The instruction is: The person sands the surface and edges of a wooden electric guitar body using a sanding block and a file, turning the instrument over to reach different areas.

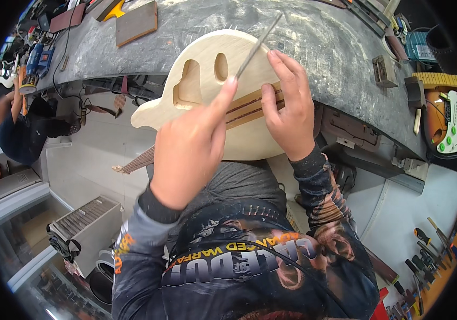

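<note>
Against the near edge of the grey surface (314, 37), toward twelve o'clock in the head view, lies an unfinished pale wooden guitar body (207, 88) with two routed cavities, one large at its ten o'clock side and one oval just beside it. A dark reddish neck strip (250, 106) runs across the body from about three o'clock down toward eight o'clock, where the fretboard end (135, 162) juts out below the body's horn. The left hand (191, 149) is closed around a thin metal file (258, 45), index finger stretched along it, and the file slants up toward one o'clock over the body. The right hand (290, 109) lies spread and flat, fingers pressing on the neck strip and the body's upper edge, holding nothing. At three o'clock a finished orange guitar with a white pickguard (447, 125) rests beside the surface. Screwdrivers and hand tools (426, 261) lie at five o'clock. Another person (15, 130) crouches at nine o'clock. A brown block (136, 22) sits on the surface at eleven o'clock.
</note>
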The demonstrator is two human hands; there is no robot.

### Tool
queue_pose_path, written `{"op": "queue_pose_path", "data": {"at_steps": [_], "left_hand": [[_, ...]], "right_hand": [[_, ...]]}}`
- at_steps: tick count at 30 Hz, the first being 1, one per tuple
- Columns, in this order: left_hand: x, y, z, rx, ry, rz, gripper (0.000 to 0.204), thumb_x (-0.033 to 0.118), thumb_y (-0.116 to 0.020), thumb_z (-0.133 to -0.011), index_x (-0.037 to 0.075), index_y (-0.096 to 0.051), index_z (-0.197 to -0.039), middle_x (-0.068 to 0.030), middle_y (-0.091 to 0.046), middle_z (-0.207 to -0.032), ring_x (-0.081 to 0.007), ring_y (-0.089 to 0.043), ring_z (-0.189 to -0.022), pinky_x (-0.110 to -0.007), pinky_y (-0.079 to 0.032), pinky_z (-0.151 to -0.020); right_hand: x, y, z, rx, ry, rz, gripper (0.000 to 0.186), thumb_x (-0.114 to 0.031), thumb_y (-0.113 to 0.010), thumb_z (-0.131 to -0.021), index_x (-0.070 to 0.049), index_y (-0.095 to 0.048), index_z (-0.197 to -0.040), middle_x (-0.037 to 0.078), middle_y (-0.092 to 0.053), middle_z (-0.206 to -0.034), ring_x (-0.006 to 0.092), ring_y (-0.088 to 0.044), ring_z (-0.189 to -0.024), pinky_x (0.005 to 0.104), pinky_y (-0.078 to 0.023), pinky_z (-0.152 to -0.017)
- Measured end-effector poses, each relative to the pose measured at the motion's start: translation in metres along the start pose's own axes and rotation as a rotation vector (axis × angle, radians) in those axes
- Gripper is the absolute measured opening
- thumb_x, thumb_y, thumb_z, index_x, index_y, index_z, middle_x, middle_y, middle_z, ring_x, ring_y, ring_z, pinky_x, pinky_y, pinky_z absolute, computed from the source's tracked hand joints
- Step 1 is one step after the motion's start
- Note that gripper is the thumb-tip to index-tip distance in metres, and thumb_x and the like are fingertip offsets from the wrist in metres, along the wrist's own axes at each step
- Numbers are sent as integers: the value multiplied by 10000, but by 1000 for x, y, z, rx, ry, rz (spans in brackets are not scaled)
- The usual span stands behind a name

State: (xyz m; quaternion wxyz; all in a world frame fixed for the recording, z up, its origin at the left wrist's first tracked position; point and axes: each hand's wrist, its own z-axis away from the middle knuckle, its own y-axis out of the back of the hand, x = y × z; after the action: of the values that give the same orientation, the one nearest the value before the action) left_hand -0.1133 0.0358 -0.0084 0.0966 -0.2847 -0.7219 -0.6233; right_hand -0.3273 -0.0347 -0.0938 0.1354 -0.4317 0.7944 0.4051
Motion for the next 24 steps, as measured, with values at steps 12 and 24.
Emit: {"op": "queue_pose_path", "data": {"at_steps": [12,24], "left_hand": [[8,2,-25,23,29,0,625,-24,-706,-1050,187,-678,-1638,-224,-722,-872,-382,-727,-737,-450,-566,-720],[8,7,-40,87,-79,-15,542,51,-689,-1043,117,-679,-1581,-238,-723,-790,-436,-740,-733,-558,-571,-675]], "right_hand": [[0,1,0,18,-2,-57,599,-5,-760,-991,-106,-659,-1572,179,-677,-1547,403,-713,-1348,470,-625,-1078],[0,1,1,21,-28,-71,583,-16,-773,-995,-106,-658,-1559,168,-684,-1548,399,-730,-1318,458,-638,-1055]]}}
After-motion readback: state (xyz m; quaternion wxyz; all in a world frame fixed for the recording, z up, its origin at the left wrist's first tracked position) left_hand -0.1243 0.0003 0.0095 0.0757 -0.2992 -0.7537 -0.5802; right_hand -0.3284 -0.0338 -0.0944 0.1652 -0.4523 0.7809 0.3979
